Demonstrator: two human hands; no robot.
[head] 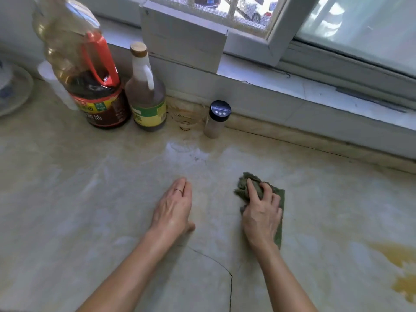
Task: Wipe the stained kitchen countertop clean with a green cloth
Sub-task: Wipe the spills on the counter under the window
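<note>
Your right hand [262, 212] grips the bunched green cloth [279, 224] against the countertop [90, 199]; your left hand [174, 207] rests flat, fingers straight. A yellow stain [398, 266] lies far right; soy sauce bottle [90, 70], vinegar bottle [146, 91] and spice shaker [216, 119] stand behind.

The green cloth [240, 191] is held bunched under the curled fingers [251, 189] of the right hand [262, 212] and pressed on the countertop [90, 188] mid-surface; the left hand [174, 206] is laid flat beside it, apart from the cloth. A yellow-brown stain [403, 273] is noted at the right edge, well apart from the cloth. A red-handled bottle [90, 82], a smaller bottle [146, 97] and a black-capped shaker [217, 119] are ranged along the back edge.
</note>
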